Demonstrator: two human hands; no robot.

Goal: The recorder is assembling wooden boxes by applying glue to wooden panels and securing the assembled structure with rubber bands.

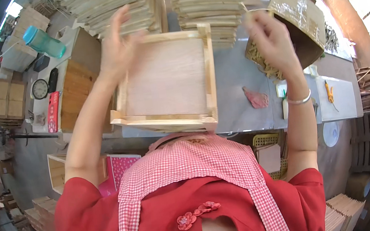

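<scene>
A square wooden frame box with a pale flat panel (167, 77) lies at the near edge of the work table, tilted slightly. My left hand (119, 51) is raised at its upper left side, fingers spread and blurred by motion; it grips nothing that I can see. Further right, my right hand (271, 38) is closed in a pinch on a thin pale strip, in front of an open cardboard box (300, 14). Yellowish strips (270, 68) spill out of that box's mouth. A bracelet is on my right wrist.
Stacks of thin wooden pieces (211, 4) stand behind the frame box. At left are a teal bottle (44, 42) and a round dial (40, 89). A pink cloth scrap (256, 97) and orange-handled snips (330, 93) lie on the right. A yellow basket (265, 140) sits below the table.
</scene>
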